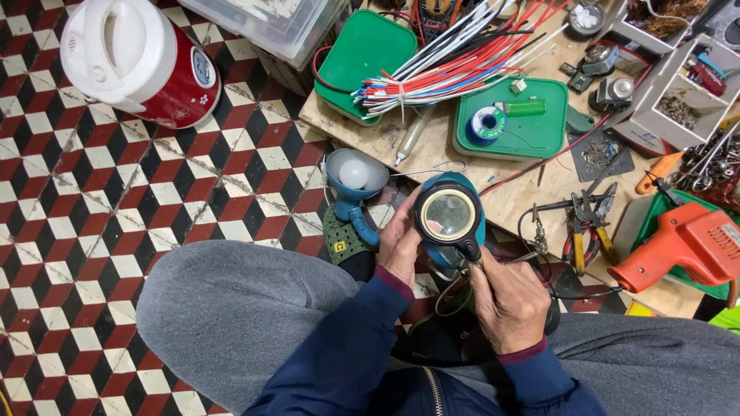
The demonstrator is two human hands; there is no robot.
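A seated person holds a round teal plastic lamp head with a clear circular lens (449, 216) over the lap, above a red, black and white tiled floor (92, 231). The left hand (401, 243) cups the housing's side, its grip closed around the teal shell; the right hand (509, 300) is pinched shut on the dark fitting just under the lens rim, where thin wires trail out. The piece looks light and rigid, though its lens would likely scratch or crack, and smooth plastic can slip; the shell's sides appear the safer hold, well clear of glass and wiring. Just beside it on the floor stands a matching teal lamp with a white bulb (353, 177). On the low wooden desk (432, 146) lie a bundle of red, white and blue wires (455, 65), a green tray (532, 131) and an orange soldering gun (686, 246).
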